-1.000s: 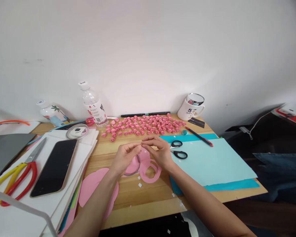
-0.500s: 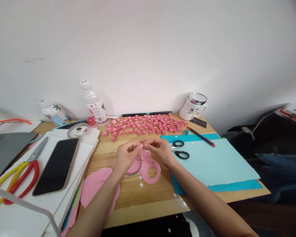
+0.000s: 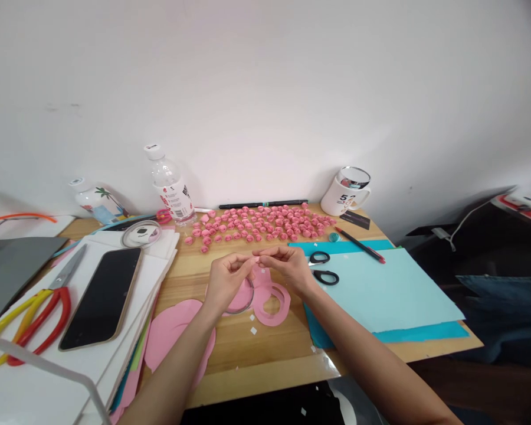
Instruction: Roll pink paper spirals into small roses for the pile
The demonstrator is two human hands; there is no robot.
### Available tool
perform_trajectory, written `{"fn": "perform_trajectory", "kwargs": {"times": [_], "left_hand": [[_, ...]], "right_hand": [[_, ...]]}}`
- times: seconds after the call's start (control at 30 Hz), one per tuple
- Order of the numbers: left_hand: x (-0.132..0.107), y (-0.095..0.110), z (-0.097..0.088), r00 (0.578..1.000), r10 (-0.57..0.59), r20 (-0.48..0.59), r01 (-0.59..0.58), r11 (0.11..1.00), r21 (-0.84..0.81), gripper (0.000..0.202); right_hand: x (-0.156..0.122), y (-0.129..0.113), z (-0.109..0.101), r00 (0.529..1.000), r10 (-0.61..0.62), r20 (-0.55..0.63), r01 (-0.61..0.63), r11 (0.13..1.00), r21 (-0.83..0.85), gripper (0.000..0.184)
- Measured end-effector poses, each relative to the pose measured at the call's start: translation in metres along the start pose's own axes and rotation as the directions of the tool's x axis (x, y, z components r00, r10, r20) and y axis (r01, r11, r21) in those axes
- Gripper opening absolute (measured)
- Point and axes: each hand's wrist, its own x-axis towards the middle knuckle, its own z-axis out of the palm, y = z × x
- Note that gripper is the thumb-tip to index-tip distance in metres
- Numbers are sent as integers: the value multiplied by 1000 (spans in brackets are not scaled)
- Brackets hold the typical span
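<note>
My left hand (image 3: 228,280) and my right hand (image 3: 287,265) meet over the middle of the table, fingertips pinched together. Between them is a small piece of pink paper (image 3: 257,260), mostly covered by the fingers. Beneath the hands lie a pink paper ring (image 3: 284,307) and a round pink paper piece (image 3: 239,302) with a dark circular rim around it. Larger pink paper sheets (image 3: 172,330) rest under my left forearm. Beyond my hands spread many small rolled pink paper roses (image 3: 269,224). Black-handled scissors (image 3: 325,277) lie just right of my right hand, blades partly hidden.
On the right lie light blue paper sheets (image 3: 389,289), a pen (image 3: 360,245) and a white mug (image 3: 345,192). A paper stack (image 3: 154,265) at left carries a phone (image 3: 101,298) and red-yellow scissors (image 3: 39,319). A bottle (image 3: 170,189) stands near the wall.
My right fingers have shifted slightly, and a little more pink shows between the fingertips. Otherwise the hands keep their place, with a slight shift of the view.
</note>
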Motion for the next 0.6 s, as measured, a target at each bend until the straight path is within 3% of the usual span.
{"fn": "perform_trajectory", "kwargs": {"times": [0.3,0.6], "left_hand": [[0,0,0,1000,10,-9,-10,1000,-2,19],[0,-2,-1,998,44,46,-43,999,-7,17]], "right_hand": [[1,1,-4,999,43,27,-45,995,89,29],[3,2,-3,999,24,36,-28,993,112,27]]}}
